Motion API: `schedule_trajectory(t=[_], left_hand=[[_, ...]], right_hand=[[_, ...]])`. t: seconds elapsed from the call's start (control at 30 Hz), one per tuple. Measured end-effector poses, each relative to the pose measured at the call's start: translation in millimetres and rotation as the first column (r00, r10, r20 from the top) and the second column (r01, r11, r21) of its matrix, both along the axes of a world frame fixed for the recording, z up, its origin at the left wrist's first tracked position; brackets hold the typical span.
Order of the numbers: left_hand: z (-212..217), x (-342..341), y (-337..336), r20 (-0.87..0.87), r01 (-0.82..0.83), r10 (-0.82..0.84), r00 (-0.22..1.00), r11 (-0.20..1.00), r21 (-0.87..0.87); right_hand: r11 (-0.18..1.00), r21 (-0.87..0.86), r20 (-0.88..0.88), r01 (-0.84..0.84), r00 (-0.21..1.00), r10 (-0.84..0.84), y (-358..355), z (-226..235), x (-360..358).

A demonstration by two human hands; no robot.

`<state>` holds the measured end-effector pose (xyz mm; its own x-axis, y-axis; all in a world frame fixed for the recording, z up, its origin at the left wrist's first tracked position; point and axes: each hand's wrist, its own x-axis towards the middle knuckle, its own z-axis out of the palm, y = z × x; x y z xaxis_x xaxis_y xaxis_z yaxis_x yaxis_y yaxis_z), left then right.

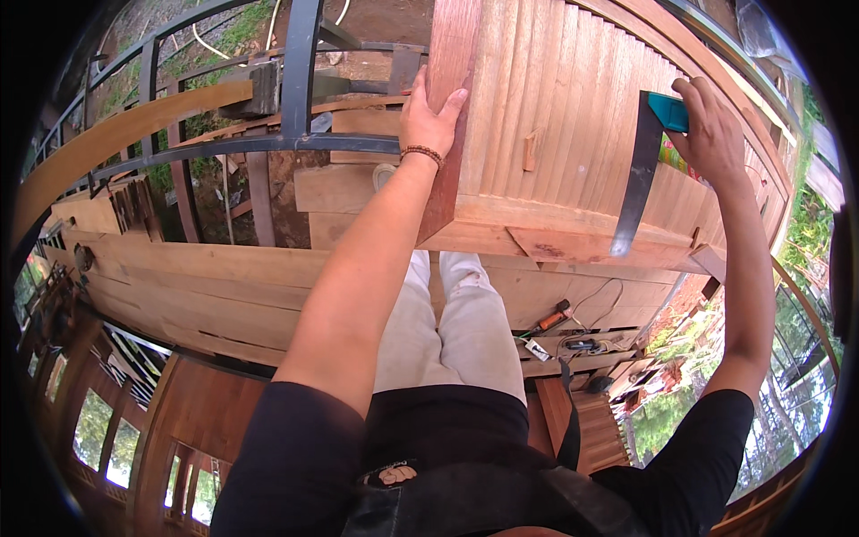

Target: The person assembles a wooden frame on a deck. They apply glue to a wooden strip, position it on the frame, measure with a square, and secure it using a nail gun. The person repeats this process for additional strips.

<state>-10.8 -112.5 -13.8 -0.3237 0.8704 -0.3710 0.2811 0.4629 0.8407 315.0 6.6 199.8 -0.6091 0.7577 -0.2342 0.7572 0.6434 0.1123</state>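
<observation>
My left hand (pixel 429 123), with a beaded bracelet at the wrist, grips a reddish wooden board (pixel 455 54). Its thumb lies over the board's face and the fingers go along the left edge. To the right, my right hand (pixel 713 139) is closed on the teal handle of a handsaw (pixel 639 170). The saw's dark blade points toward me over a slatted wooden panel (pixel 537 89), its tip near the panel's front frame rail (pixel 573 243). A small wood offcut (pixel 530 152) lies on the slats. Something brightly coloured and partly hidden shows beside my right hand.
Dark metal railing (pixel 304 72) runs along the left, with a curved wooden strip (pixel 134 121) there. Wooden planks (pixel 224 273) stretch below the panel. An orange-and-black power tool (pixel 553 315) with cables lies on planks to the right of my legs.
</observation>
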Motion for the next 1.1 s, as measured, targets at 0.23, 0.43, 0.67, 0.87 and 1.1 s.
schedule_trajectory(t=[0.23,0.43,0.67,0.87,1.1], left_hand=[[8,0,2,-0.053,0.006,-0.009,0.999,0.998,-0.056],[3,1,0,-0.061,-0.010,0.007,0.998,0.999,-0.048],[7,2,-1,-0.089,-0.015,0.012,0.996,0.999,-0.029],[2,3,-1,-0.083,-0.004,0.006,0.997,1.000,0.023],[4,1,0,-0.105,0.003,-0.002,0.994,1.000,0.008]], right_hand=[[0.516,-0.689,-0.070,0.509,0.662,-0.746,-47,-27,-5],[0.290,-0.865,0.049,0.410,0.643,-0.764,-134,-78,-65],[0.485,-0.845,-0.214,0.226,0.688,-0.693,-186,-123,-123],[0.744,-0.573,-0.483,0.344,0.591,-0.646,-229,-151,-142],[0.771,-0.512,-0.575,0.378,0.516,-0.635,-241,-157,-155]])
